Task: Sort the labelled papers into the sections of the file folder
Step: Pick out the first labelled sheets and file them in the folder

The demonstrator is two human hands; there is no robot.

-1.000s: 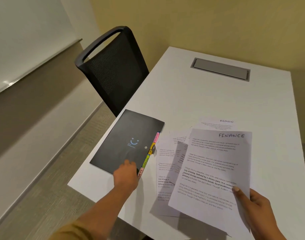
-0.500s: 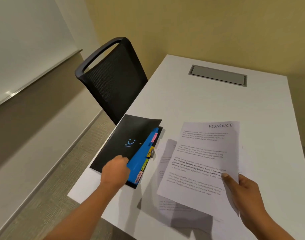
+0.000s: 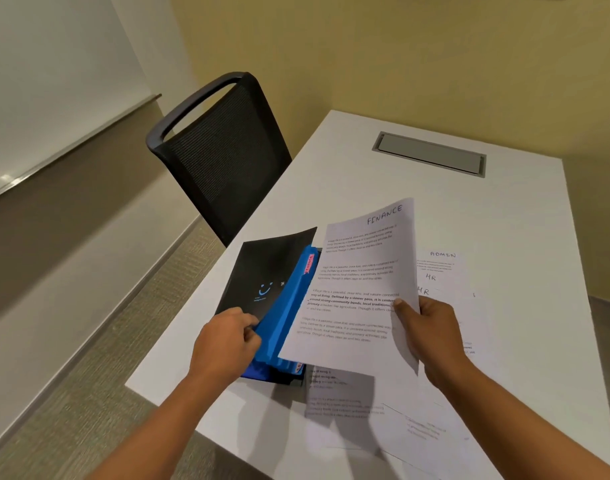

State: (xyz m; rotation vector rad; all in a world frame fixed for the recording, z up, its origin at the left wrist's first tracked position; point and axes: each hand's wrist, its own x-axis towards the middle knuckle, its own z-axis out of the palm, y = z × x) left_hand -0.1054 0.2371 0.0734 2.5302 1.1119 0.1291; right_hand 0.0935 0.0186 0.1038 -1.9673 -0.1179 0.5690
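Observation:
A black file folder (image 3: 262, 268) lies at the table's left edge, its cover lifted to show blue dividers (image 3: 285, 306) with a pink tab. My left hand (image 3: 227, 337) grips the cover's lower edge and holds it up. My right hand (image 3: 425, 330) pinches a printed sheet headed FINANCE (image 3: 359, 285), thumb on top, holding it tilted with its left edge over the blue dividers. More labelled papers (image 3: 442, 271) headed ADMIN and HR lie flat on the table to the right and below.
A black mesh chair (image 3: 220, 157) stands against the white table's (image 3: 366, 174) left side. A grey cable hatch (image 3: 430, 154) sits in the table's far end. Yellow wall behind, carpet floor to the left.
My left hand has lifted the folder's cover higher, baring the blue dividers. My right hand has carried the FINANCE sheet left and up until it overlaps the opened folder.

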